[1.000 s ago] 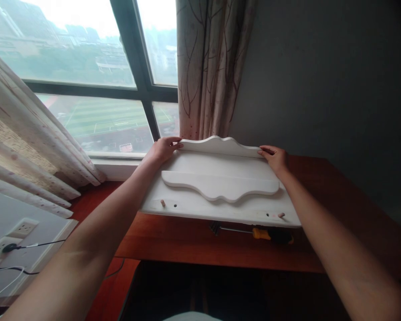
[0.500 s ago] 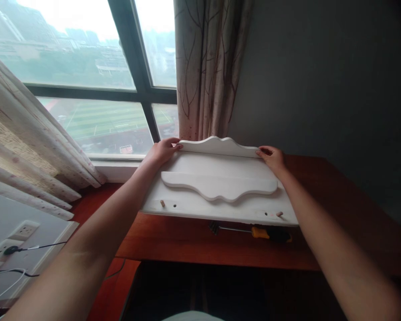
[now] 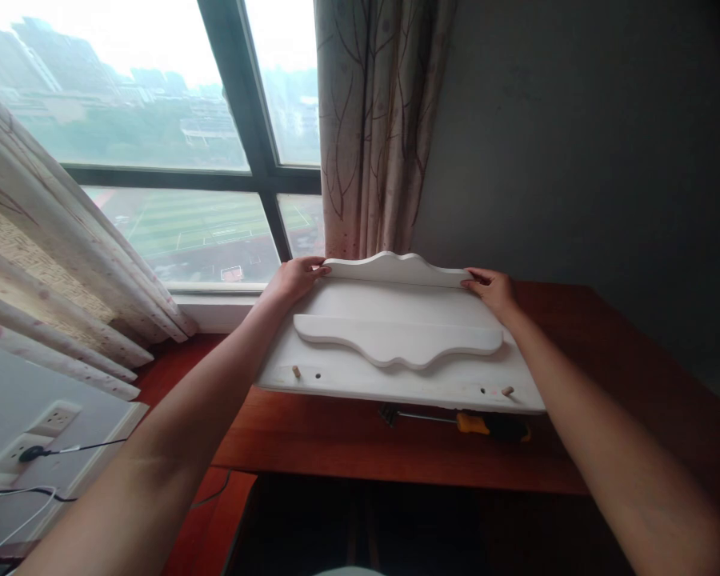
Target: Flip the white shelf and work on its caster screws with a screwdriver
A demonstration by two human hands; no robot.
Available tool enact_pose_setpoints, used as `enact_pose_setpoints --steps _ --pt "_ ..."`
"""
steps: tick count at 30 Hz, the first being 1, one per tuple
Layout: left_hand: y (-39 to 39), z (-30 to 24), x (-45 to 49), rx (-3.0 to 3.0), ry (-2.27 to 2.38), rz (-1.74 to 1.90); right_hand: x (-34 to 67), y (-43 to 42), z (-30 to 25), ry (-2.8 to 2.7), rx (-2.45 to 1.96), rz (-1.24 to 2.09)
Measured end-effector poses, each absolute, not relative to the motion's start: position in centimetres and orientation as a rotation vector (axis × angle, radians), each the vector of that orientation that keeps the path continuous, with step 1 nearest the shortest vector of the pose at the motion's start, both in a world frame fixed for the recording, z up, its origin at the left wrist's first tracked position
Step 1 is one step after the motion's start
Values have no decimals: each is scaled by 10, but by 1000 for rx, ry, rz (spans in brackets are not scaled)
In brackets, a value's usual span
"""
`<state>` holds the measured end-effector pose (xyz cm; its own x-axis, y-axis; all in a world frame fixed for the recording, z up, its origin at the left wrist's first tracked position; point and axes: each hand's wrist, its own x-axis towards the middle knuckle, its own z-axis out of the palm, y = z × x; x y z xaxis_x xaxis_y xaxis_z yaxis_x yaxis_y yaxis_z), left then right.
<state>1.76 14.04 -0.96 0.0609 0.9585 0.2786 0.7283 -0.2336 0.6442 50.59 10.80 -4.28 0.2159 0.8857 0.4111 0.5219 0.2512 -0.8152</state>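
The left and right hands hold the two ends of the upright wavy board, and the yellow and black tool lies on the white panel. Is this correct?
Not entirely: the head view shows the yellow and black tool lying on the brown table, at the near edge of the white panel, not on it. The rest is right.

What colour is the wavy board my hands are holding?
The wavy board in your hands is white, best seen in the head view.

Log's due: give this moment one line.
left hand: holds rear trim's left end | right hand: its right end | front trim: on board
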Motion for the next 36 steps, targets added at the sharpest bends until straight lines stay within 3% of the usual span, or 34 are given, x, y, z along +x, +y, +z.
enact_pose_setpoints --steps 16,36 --pt "140 -7 25 1879 1516 1264 498 103 -36 -1285 -1233 519" --pt "128 -4 22 1951 1566 1262 489 94 -28 -1312 -1294 454"
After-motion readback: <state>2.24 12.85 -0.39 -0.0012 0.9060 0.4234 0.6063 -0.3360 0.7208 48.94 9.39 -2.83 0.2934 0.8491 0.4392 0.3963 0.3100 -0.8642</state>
